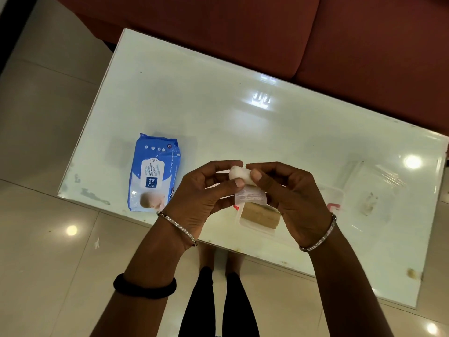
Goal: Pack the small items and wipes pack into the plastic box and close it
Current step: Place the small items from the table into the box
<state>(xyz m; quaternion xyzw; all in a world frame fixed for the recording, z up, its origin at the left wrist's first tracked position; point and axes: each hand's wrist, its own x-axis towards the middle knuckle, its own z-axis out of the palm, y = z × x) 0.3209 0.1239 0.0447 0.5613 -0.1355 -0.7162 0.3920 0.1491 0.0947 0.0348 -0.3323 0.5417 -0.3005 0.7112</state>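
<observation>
Both hands hold a small white gauze roll above the table, with a loose mesh end hanging below it. My left hand pinches its left end and my right hand its right end. Under the hands sits the clear plastic box with a red clip, open, and a tan bandage roll lies inside it. The box is partly hidden by my right hand. A blue wet wipes pack lies flat on the table to the left. The clear lid lies to the right of the box.
The white glossy table has its near edge just under my wrists. A dark red sofa runs along the table's far side. Beige floor tiles surround the table, and my legs show below.
</observation>
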